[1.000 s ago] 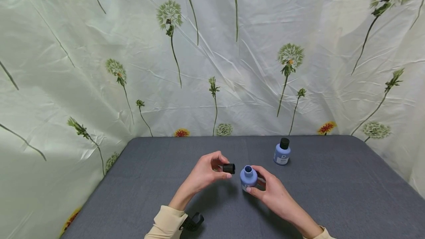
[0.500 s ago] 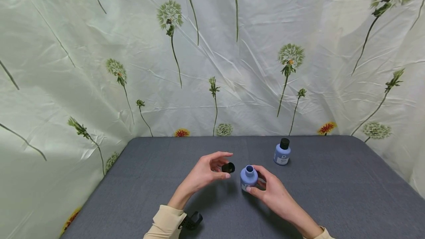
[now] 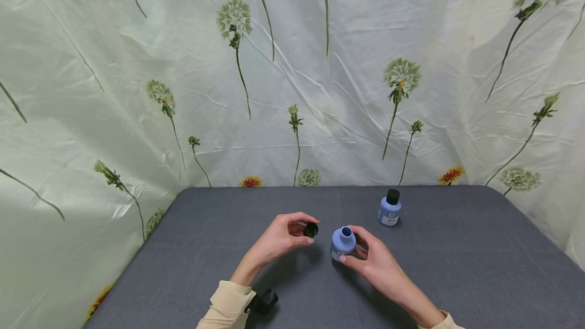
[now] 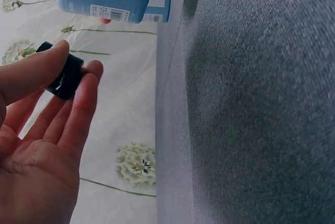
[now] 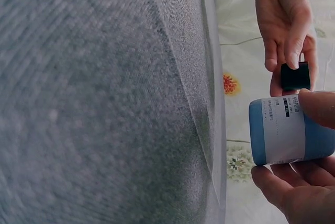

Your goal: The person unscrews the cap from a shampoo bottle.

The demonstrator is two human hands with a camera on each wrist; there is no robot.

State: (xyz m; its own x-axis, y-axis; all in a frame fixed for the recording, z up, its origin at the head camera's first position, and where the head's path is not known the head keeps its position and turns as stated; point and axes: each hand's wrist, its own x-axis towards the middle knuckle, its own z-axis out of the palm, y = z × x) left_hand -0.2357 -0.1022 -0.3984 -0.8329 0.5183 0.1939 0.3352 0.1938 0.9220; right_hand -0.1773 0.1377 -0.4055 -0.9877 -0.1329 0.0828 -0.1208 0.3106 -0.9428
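My left hand (image 3: 285, 235) pinches a black screw cap (image 3: 311, 230) between thumb and fingers, its hollow side facing the head camera. In the left wrist view the cap (image 4: 65, 75) sits at the thumb tip. Just to the right, my right hand (image 3: 377, 263) grips a blue bottle (image 3: 343, 243) around its body, the bare neck uncovered and tilted slightly right. Printed white labels show on this bottle (image 5: 282, 130) in the right wrist view. A gap separates cap and bottle neck. Both are held above the grey table.
A second blue bottle (image 3: 389, 212) with a black cap stands upright on the grey table (image 3: 457, 248), behind and right of my right hand. A white curtain with dandelion print (image 3: 338, 90) hangs behind the table. A black strap device (image 3: 262, 302) is on the left wrist.
The cap in my left hand has turned so its hollow faces the camera, and has shifted slightly left. The held bottle has tilted a little to the right.
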